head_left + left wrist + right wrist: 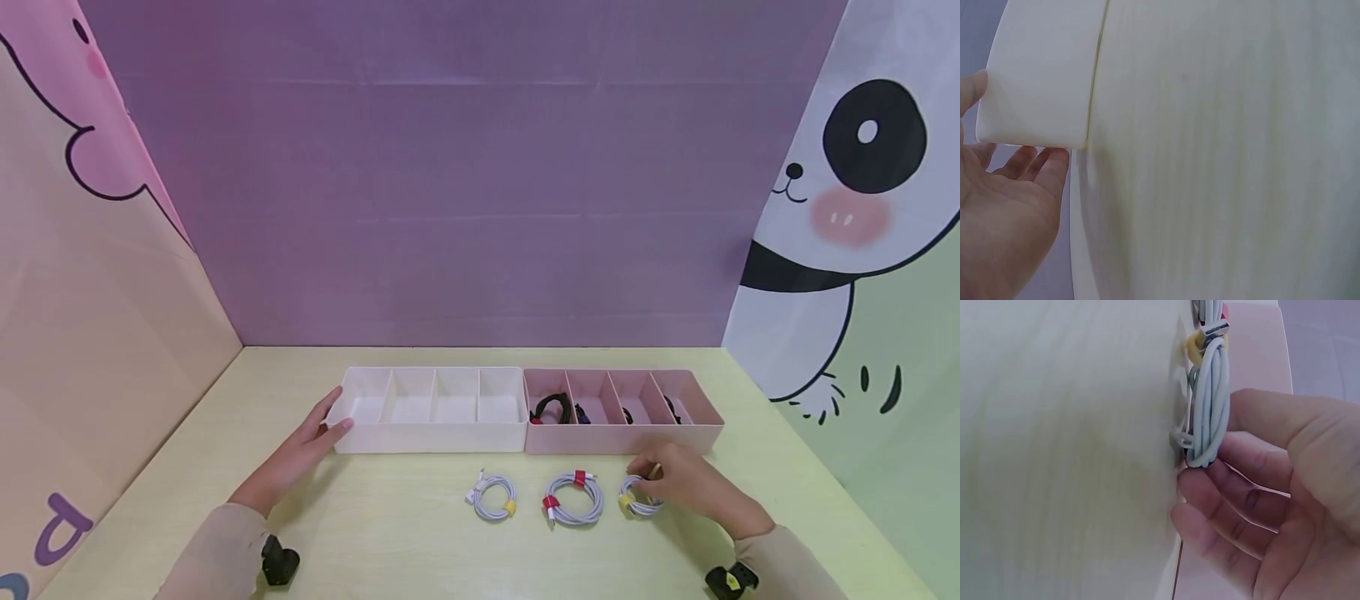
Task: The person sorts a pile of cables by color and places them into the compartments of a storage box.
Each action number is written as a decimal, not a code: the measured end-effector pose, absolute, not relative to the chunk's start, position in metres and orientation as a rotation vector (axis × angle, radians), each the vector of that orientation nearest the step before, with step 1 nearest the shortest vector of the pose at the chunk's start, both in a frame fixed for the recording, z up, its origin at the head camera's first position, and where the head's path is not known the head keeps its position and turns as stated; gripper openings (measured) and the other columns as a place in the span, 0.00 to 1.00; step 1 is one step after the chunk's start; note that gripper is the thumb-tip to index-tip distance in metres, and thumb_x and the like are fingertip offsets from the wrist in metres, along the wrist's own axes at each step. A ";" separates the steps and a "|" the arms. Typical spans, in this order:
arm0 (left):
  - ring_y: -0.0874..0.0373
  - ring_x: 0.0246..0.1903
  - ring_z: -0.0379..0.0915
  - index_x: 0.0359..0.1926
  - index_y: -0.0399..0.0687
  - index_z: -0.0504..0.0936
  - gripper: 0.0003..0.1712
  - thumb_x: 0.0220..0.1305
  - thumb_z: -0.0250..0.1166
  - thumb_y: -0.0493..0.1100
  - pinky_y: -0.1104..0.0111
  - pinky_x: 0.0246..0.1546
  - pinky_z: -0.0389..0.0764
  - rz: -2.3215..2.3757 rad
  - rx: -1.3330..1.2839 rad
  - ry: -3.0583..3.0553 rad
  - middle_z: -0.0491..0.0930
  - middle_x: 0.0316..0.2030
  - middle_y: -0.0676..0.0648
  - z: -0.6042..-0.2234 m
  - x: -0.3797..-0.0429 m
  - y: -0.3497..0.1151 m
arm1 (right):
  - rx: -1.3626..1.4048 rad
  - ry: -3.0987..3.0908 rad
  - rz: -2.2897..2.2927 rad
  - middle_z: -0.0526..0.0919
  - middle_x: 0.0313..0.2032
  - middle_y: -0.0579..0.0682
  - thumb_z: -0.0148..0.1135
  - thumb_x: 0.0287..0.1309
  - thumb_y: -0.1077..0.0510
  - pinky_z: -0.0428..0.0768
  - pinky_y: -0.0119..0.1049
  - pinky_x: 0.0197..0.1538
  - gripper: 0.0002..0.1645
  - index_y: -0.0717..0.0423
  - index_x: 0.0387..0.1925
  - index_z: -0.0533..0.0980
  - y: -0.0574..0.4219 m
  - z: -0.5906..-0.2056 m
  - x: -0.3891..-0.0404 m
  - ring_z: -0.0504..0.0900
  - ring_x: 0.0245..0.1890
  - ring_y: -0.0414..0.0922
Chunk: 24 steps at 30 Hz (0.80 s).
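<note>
My right hand pinches the rightmost coiled white charging cable, which has a yellow tie. In the right wrist view thumb and fingers meet the coil, and its metal USB plug shows. Two more coiled cables lie on the table to its left: one with red ties and a smaller one with a yellow tie. My left hand touches the left end of the white divided box. Its fingers are extended along that end in the left wrist view.
Right against the white box stands a pink divided box. Dark cables lie in its compartments, among them a black coil with a red end at the left. A purple wall panel rises behind the table, with printed panels on both sides.
</note>
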State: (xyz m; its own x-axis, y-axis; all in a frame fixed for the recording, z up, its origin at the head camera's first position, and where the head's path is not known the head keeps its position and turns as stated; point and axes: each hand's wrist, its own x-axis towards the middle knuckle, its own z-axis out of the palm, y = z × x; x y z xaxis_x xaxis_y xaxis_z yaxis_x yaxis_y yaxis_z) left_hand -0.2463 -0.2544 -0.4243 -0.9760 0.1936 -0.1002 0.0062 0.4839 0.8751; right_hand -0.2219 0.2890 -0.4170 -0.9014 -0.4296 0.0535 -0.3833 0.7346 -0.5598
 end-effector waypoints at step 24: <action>0.28 0.73 0.39 0.81 0.59 0.33 0.48 0.75 0.52 0.63 0.35 0.68 0.49 1.504 0.200 2.560 0.34 0.77 0.32 -0.425 -0.247 -0.253 | -0.653 2.881 -0.913 0.79 0.26 0.40 0.71 0.53 0.65 0.78 0.30 0.30 0.04 0.57 0.29 0.82 0.290 -0.414 -0.221 0.75 0.27 0.35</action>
